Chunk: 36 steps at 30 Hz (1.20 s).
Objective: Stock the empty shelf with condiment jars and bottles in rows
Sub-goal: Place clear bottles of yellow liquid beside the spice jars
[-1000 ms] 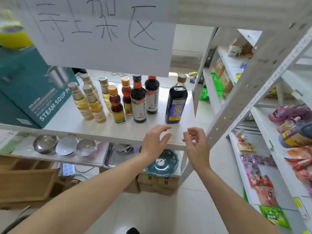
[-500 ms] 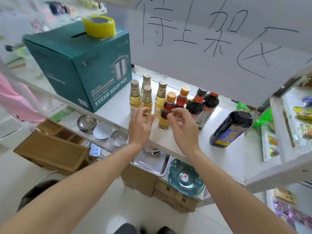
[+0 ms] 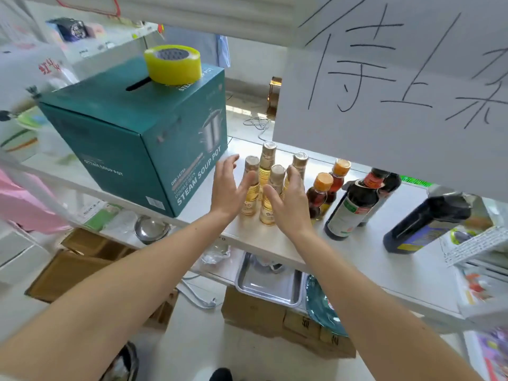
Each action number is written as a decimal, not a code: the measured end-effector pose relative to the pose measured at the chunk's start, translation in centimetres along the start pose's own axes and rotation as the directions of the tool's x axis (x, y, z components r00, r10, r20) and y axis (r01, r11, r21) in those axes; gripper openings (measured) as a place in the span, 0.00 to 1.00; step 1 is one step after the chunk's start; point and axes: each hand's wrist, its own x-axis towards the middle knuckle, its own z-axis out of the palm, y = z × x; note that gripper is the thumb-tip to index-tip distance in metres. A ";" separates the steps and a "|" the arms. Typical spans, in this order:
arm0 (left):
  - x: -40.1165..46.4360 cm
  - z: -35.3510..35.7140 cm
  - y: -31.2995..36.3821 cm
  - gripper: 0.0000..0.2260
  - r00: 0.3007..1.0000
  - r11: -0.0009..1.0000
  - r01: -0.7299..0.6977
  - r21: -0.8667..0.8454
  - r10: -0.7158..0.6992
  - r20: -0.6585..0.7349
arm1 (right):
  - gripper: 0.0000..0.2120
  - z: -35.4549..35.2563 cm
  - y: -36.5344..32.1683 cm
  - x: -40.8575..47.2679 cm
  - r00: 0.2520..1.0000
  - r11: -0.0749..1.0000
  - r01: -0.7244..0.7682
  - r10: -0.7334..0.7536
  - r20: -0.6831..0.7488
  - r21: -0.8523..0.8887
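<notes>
Several small golden oil bottles (image 3: 268, 171) with gold caps stand in a cluster on the white shelf (image 3: 275, 243). My left hand (image 3: 229, 188) is flat and spread against the cluster's left side. My right hand (image 3: 288, 203) sits on the cluster's right side, fingers straight and partly covering the front bottles. To the right stand two orange-capped brown bottles (image 3: 320, 198), then two dark soy sauce bottles (image 3: 354, 207), then a large dark bottle with a blue label (image 3: 423, 224).
A teal steam soup pot box (image 3: 143, 138) stands just left of my left hand, with a yellow tape roll (image 3: 173, 64) on top. A white handwritten sign (image 3: 398, 86) hangs over the shelf's right part. Bowls, a steel tray (image 3: 268, 287) and cardboard boxes lie below.
Both hands moved forward from the shelf's front edge to either side of the golden bottle cluster. My view swung left and closer.
</notes>
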 end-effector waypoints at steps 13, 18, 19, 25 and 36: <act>3.6 -0.8 -1.2 0.14 0.915 0.987 0.011 -0.160 0.055 0.400 | 0.09 1.6 0.4 2.4 0.992 0.994 -0.111 0.112 -0.056 0.007; 3.1 -1.1 -0.9 0.14 0.911 0.987 -0.013 -0.160 0.078 0.406 | 0.11 1.3 0.4 1.5 0.995 0.995 -0.098 0.097 -0.037 -0.025; 2.8 -1.1 -0.9 0.13 0.910 0.987 -0.018 -0.159 0.082 0.405 | 0.11 1.3 0.5 1.1 0.995 0.995 -0.094 0.092 -0.036 -0.032; 0.8 -1.5 -0.5 0.09 0.894 0.988 -0.028 -0.155 0.094 0.439 | 0.13 0.1 0.7 -1.9 0.996 0.996 -0.077 0.075 -0.050 -0.045; -4.9 1.5 3.7 0.08 0.789 0.967 -0.083 -0.242 0.212 0.577 | 0.08 -7.7 3.9 -10.4 0.976 0.990 -0.117 0.101 -0.195 -0.072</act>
